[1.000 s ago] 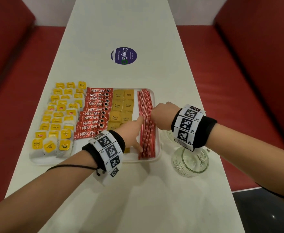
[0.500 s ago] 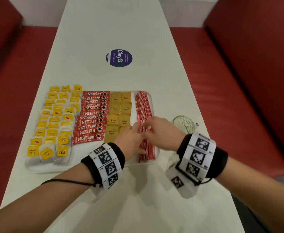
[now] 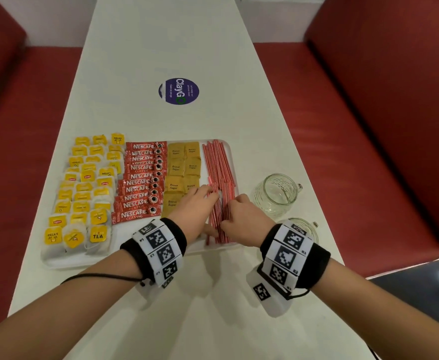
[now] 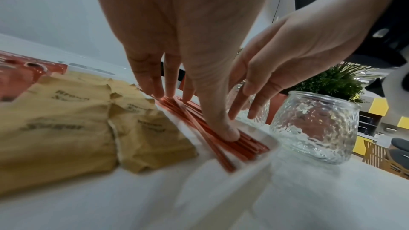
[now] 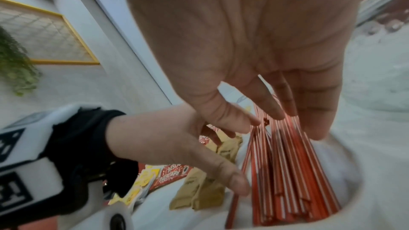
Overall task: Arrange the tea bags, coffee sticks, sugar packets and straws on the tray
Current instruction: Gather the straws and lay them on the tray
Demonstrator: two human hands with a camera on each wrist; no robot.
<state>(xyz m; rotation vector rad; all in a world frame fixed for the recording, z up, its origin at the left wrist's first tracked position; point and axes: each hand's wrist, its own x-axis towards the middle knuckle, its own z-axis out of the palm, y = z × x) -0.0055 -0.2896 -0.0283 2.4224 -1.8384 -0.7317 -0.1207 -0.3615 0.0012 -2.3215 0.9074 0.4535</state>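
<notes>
**Both hands on the straws, right end of tray**

Left hand [image 3: 195,203] and right hand [image 3: 241,216] sit on the red straws [image 3: 219,165], which lie in a bundle along the tray's [image 3: 232,154] right edge. Fingers on both are extended and flat; left thumb [image 4: 223,128] presses on the straws, nothing clasped.

Near ends of the straws are partly hidden under the hands in the head view. Both wrist views are blurred; packet print is barely legible.

On the tray, left to right: tea bags [image 3: 83,193], Nescafe coffee sticks [image 3: 140,183], brown sugar packets [image 3: 184,165], then straws. Nearest sugar packets are partly covered by the left hand.

Two glass jars [image 3: 276,193] stand on the table [image 3: 187,48] just right of the tray; the nearer one is mostly behind the right wristband. Far half of the table holds only a round sticker [image 3: 179,91].
</notes>
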